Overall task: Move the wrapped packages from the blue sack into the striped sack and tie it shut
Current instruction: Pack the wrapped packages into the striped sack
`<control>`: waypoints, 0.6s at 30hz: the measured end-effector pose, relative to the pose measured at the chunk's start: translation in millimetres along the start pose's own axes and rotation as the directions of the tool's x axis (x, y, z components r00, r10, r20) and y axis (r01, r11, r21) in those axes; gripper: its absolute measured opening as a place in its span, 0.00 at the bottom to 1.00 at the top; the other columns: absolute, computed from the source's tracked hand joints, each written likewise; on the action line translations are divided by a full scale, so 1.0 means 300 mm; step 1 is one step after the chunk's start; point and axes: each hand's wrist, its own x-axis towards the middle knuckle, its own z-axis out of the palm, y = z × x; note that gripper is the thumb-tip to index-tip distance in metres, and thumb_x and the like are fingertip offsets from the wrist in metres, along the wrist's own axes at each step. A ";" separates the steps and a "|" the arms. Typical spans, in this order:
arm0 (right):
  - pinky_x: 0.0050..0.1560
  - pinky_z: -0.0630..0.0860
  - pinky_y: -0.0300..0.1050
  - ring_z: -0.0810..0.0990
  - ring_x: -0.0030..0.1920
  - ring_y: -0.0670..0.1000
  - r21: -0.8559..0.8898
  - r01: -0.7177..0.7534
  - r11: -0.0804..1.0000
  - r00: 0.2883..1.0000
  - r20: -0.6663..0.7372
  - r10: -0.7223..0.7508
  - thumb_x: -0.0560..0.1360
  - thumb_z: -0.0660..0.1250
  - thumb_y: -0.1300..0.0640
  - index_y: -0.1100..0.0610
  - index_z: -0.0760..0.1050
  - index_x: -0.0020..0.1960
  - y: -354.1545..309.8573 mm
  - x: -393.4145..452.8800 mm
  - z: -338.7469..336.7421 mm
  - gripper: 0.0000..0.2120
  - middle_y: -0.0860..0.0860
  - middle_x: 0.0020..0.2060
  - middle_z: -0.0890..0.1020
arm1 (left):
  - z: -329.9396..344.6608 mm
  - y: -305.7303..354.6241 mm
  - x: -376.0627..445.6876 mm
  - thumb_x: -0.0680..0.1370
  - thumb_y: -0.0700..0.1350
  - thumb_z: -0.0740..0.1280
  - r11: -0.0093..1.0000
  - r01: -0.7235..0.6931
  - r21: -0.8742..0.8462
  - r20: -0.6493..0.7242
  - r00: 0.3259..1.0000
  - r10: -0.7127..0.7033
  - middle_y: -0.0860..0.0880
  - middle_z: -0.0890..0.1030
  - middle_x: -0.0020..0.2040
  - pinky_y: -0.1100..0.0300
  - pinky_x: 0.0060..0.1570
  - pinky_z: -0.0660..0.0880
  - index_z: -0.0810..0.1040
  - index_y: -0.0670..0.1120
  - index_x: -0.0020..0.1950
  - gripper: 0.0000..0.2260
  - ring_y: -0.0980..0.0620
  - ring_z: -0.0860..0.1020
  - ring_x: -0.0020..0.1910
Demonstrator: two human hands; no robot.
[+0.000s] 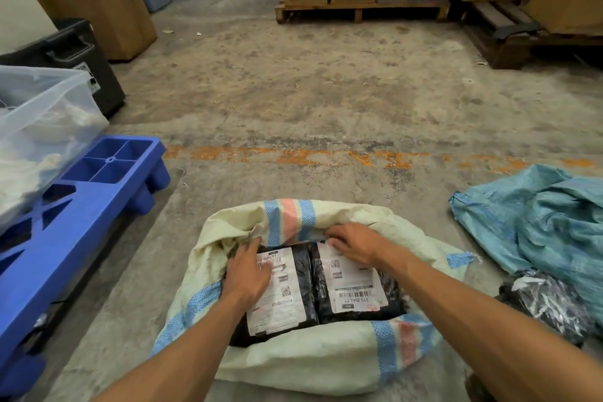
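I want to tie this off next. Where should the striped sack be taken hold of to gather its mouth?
Probably grip the striped sack by its loose rolled-down rim at the far side, coming from above. The fabric bunches there beyond the two packages, which lie flat and leave slack cloth.

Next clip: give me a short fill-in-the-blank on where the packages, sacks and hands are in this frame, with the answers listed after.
1. Two black wrapped packages with white labels lie side by side inside the open ______ sack.
2. The blue sack lies crumpled on the floor to the person's ______.
3. Both hands, left hand and right hand, rest on the ______.
4. The pallet at the left is ______ plastic.

Missing words: striped; right; packages; blue
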 end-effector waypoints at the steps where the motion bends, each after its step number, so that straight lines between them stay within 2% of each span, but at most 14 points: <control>1: 0.61 0.73 0.49 0.78 0.60 0.53 -0.035 0.028 0.999 0.999 -0.037 -0.029 0.82 0.60 0.53 0.54 0.76 0.66 0.016 -0.022 -0.007 0.15 0.51 0.62 0.80 | -0.004 0.001 -0.010 0.79 0.50 0.66 0.999 -0.021 0.025 0.023 1.000 0.020 0.45 0.58 0.78 0.48 0.75 0.56 0.56 0.48 0.80 0.32 0.43 0.58 0.76; 3: 0.63 0.73 0.47 0.76 0.62 0.50 -0.129 0.071 0.989 0.995 -0.067 -0.080 0.79 0.64 0.51 0.50 0.75 0.66 0.037 -0.088 -0.007 0.16 0.48 0.64 0.78 | 0.000 0.004 -0.033 0.75 0.54 0.71 0.999 0.018 0.038 0.047 0.999 -0.019 0.42 0.57 0.77 0.48 0.75 0.57 0.54 0.48 0.79 0.39 0.41 0.59 0.76; 4: 0.65 0.72 0.48 0.74 0.64 0.50 -0.171 0.075 0.982 0.994 -0.068 -0.088 0.77 0.67 0.47 0.48 0.72 0.68 0.042 -0.125 0.004 0.20 0.46 0.65 0.76 | 0.003 0.007 -0.041 0.72 0.56 0.73 0.996 0.094 0.012 0.041 0.995 -0.094 0.40 0.57 0.76 0.48 0.73 0.58 0.53 0.47 0.79 0.43 0.39 0.60 0.75; 7: 0.69 0.67 0.55 0.65 0.68 0.53 -0.256 0.005 0.967 1.000 -0.028 -0.012 0.68 0.72 0.35 0.45 0.59 0.74 0.039 -0.208 0.047 0.40 0.49 0.70 0.65 | 0.004 0.021 -0.047 0.60 0.59 0.81 0.907 0.406 -0.117 0.071 0.914 -0.400 0.36 0.58 0.74 0.45 0.72 0.62 0.49 0.43 0.76 0.58 0.36 0.62 0.73; 8: 0.71 0.64 0.57 0.62 0.71 0.55 -0.265 -0.047 0.963 0.999 -0.011 0.046 0.65 0.72 0.33 0.44 0.53 0.77 0.036 -0.229 0.058 0.48 0.51 0.72 0.61 | 0.012 0.016 -0.047 0.56 0.59 0.83 0.874 0.463 -0.146 0.117 0.886 -0.449 0.36 0.60 0.74 0.45 0.72 0.63 0.47 0.40 0.76 0.63 0.38 0.62 0.73; 10: 0.75 0.57 0.61 0.53 0.76 0.60 -0.361 -0.087 0.929 0.990 0.073 0.121 0.64 0.74 0.32 0.45 0.41 0.79 0.043 -0.250 0.073 0.58 0.56 0.77 0.51 | 0.033 -0.010 -0.047 0.48 0.57 0.86 0.848 0.490 -0.201 0.204 0.868 -0.453 0.39 0.63 0.75 0.48 0.73 0.62 0.45 0.37 0.76 0.71 0.41 0.63 0.74; 12: 0.76 0.49 0.62 0.43 0.78 0.62 -0.478 -0.053 0.877 0.974 0.168 0.151 0.68 0.73 0.36 0.42 0.34 0.78 0.049 -0.266 0.084 0.56 0.58 0.79 0.40 | 0.039 -0.042 -0.060 0.41 0.57 0.86 0.845 0.474 -0.248 0.245 0.874 -0.419 0.41 0.68 0.72 0.47 0.72 0.65 0.49 0.39 0.76 0.73 0.42 0.67 0.72; 13: 0.76 0.47 0.62 0.41 0.78 0.61 -0.480 -0.050 0.876 0.972 0.178 0.152 0.71 0.72 0.40 0.40 0.35 0.78 0.055 -0.269 0.091 0.53 0.57 0.78 0.38 | 0.036 -0.050 -0.072 0.42 0.54 0.86 0.846 0.459 -0.271 0.238 0.883 -0.404 0.42 0.71 0.70 0.46 0.71 0.66 0.52 0.40 0.76 0.70 0.42 0.69 0.70; 16: 0.76 0.49 0.63 0.36 0.78 0.62 -0.410 -0.054 0.910 0.978 0.163 0.131 0.78 0.66 0.57 0.37 0.41 0.78 0.058 -0.282 0.099 0.42 0.55 0.79 0.36 | 0.028 -0.061 -0.096 0.56 0.42 0.85 0.866 0.387 -0.315 0.186 0.920 -0.344 0.43 0.74 0.67 0.46 0.70 0.67 0.57 0.41 0.75 0.55 0.43 0.72 0.67; 18: 0.76 0.48 0.65 0.33 0.77 0.63 -0.398 -0.028 0.917 0.980 0.169 0.103 0.80 0.60 0.62 0.36 0.44 0.77 0.056 -0.293 0.114 0.38 0.54 0.78 0.34 | 0.023 -0.060 -0.103 0.57 0.40 0.84 0.880 0.346 -0.324 0.156 0.937 -0.311 0.44 0.76 0.65 0.46 0.69 0.68 0.60 0.42 0.74 0.51 0.43 0.74 0.66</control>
